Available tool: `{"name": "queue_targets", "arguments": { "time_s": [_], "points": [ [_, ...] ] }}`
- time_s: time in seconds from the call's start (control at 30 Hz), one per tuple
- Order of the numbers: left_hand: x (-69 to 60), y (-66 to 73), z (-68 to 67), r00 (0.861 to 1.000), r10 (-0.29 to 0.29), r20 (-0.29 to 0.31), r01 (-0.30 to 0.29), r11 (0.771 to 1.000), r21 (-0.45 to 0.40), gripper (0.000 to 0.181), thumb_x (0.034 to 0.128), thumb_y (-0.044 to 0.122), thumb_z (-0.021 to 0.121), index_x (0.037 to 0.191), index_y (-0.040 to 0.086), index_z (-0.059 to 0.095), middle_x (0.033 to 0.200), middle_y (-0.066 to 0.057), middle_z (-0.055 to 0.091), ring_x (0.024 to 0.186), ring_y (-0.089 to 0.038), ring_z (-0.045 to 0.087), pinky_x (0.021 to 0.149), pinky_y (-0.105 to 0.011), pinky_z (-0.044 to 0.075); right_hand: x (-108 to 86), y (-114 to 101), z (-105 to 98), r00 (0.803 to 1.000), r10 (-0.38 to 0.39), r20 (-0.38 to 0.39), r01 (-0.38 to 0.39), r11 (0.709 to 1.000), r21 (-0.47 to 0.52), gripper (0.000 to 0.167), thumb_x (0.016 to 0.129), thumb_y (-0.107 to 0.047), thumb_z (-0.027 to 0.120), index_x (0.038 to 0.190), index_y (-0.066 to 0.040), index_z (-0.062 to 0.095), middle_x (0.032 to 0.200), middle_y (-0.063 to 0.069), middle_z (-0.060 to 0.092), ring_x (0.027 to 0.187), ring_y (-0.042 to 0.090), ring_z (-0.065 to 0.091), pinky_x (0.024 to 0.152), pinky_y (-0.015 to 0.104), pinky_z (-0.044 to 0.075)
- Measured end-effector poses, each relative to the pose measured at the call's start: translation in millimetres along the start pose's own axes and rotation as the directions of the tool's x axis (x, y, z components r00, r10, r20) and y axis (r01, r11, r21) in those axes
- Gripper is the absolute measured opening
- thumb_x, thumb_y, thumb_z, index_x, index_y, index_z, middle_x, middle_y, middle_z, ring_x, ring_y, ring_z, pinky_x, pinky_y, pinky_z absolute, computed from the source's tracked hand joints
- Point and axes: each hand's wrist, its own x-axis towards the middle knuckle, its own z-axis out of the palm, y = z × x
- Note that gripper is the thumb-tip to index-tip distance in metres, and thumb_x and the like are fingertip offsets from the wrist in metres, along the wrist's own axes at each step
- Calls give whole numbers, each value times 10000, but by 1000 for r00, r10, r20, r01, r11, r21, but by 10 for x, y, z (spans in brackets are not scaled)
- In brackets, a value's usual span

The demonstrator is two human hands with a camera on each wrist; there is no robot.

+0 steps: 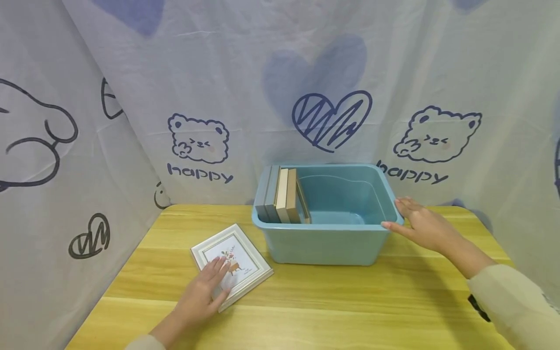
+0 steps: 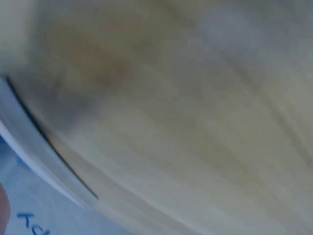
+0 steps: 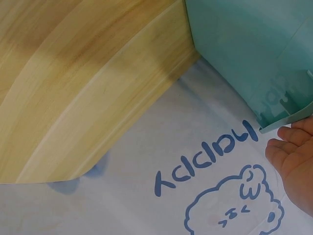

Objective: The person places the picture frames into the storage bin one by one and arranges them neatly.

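A white picture frame (image 1: 258, 277) with a printed picture of flowers lies flat and turned at an angle on the table. My left hand (image 1: 199, 294) rests on its near left part, fingers stretched over the picture. To the right stands a blue plastic bin (image 1: 323, 245). Several books (image 1: 281, 197) and thin flat items stand upright along its left side. My right hand (image 1: 424, 226) touches the bin's right rim near the front corner, thumb on the rim and fingers extended. The right wrist view shows the fingertips (image 3: 288, 134) against the rim's outer edge.
The wooden table (image 1: 332, 311) carries the bin near its back edge. A white printed curtain (image 1: 262, 97) hangs close behind and along the left. The left wrist view is blurred; a pale strip (image 2: 44, 152) at its left cannot be identified.
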Motion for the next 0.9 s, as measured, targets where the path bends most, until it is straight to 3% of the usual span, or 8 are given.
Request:
{"name": "queue_targets", "arguments": {
  "time_s": [0.1,0.17,0.27,0.37,0.47,0.6,0.8,0.9],
  "points": [
    [63,-92,-51,998,-49,-46,49,999,-2,510,748,167,687,1189,-68,581,1226,-263,573,1126,-427,536,1126,-133,46,1,-3,2,1000,-2,-3,2,1000,-1,837,893,-544,491,1356,138,339,1415,347,306,1299,510,295,1041,614,284],
    [99,-157,-83,995,-85,-60,85,996,5,521,729,141,692,1186,-78,576,1216,-271,576,1123,-439,535,1131,-146,58,0,-5,4,1000,-2,-4,2,1000,0,837,893,-542,491,1355,139,341,1413,349,307,1298,510,297,1040,614,285],
    [130,-254,-112,986,-152,-65,155,987,31,541,713,112,698,1199,-83,562,1213,-266,581,1124,-440,536,1137,-307,256,-1,-4,6,1000,2,-1,-2,1000,2,840,893,-543,490,1355,141,337,1413,350,304,1300,511,294,1043,614,281],
    [134,-339,-118,967,-250,-56,252,967,35,534,732,101,698,1210,-87,552,1235,-277,562,1143,-450,521,1003,-514,395,-2,-1,5,1000,5,3,-5,1000,6,843,893,-546,489,1358,140,334,1415,349,301,1302,510,290,1045,614,277],
    [127,-407,-108,929,-370,-23,370,929,-2,510,787,121,680,1226,-93,535,1284,-305,508,1183,-477,472,967,-578,399,-4,2,4,1000,3,1,-3,1000,6,838,893,-542,492,1357,139,336,1414,349,303,1302,510,290,1046,613,277],
    [112,-471,-103,859,-510,42,511,858,-50,519,860,179,631,1272,-101,485,1353,-325,422,1244,-494,395,1011,-598,345,-4,-8,8,1000,0,4,0,1000,9,837,893,-541,493,1358,136,337,1415,350,300,1302,510,290,1046,614,278],
    [155,-586,-77,767,-627,139,640,765,-79,533,927,265,545,1304,-99,450,1394,-320,368,1272,-485,364,1049,-572,313,-6,-13,13,1000,-3,1,3,1000,20,829,894,-530,500,1354,141,339,1412,354,301,1295,515,296,1040,620,281],
    [174,-658,-49,711,-678,186,701,705,-105,547,948,286,510,1320,-106,424,1400,-314,359,1284,-471,355,1073,-543,297,-1,-17,9,1000,1,0,-1,1000,24,828,894,-529,501,1358,137,336,1416,349,300,1299,512,292,1041,621,277]
  ]
}}
